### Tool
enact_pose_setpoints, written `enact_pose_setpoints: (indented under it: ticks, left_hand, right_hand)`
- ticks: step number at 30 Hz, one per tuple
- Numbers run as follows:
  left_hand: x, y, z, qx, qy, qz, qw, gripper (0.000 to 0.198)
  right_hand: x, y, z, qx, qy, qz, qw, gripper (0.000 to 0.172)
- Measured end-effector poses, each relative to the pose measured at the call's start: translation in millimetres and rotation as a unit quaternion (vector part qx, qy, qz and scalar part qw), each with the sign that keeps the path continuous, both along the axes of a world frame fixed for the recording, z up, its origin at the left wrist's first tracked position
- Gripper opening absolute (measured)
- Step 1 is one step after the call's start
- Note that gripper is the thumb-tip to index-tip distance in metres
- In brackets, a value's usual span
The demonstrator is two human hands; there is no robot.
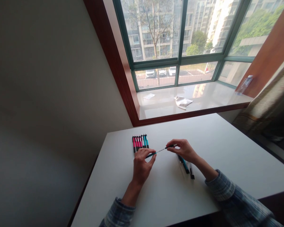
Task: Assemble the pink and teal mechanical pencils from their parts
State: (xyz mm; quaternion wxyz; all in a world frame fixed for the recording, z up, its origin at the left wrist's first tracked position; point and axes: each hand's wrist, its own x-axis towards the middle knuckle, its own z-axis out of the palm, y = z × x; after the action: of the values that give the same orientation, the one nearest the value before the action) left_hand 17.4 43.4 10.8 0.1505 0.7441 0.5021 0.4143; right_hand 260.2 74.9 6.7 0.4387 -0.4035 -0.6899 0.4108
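My left hand (141,166) pinches a teal pen barrel (152,154) between thumb and fingers. My right hand (184,150) is closed on a black pen part (169,146), level with the barrel and a little to its right. A thin refill (160,150) spans the space between the two parts. Just beyond my left hand lies a neat row of several pens (140,141), pink, white and teal with black ends. Below my right hand are more teal and black pen pieces (185,165), partly hidden by it, apparently with clear plastic around them.
The white table (170,192) meets a window sill (161,108) with a crumpled white cloth (183,102), a flat paper piece (149,96) and a clear bottle (245,85) on it. A wall stands at the left, a curtain (262,97) at the right.
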Motion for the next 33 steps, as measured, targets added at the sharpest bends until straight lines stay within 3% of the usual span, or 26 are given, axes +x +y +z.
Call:
enact_pose_setpoints:
  ticks: [21,33]
  left_hand:
    - [2,-1,-4.9,0.028,0.043,-0.027,0.998,0.009]
    - [5,-5,-5.4,0.04,0.039,-0.046,0.997,0.029]
  right_hand:
    - [-8,-4,-4.7,0.047,-0.017,0.022,0.998,0.022]
    - [-22,-8,-8.3,0.037,-0.019,0.05,0.998,0.026]
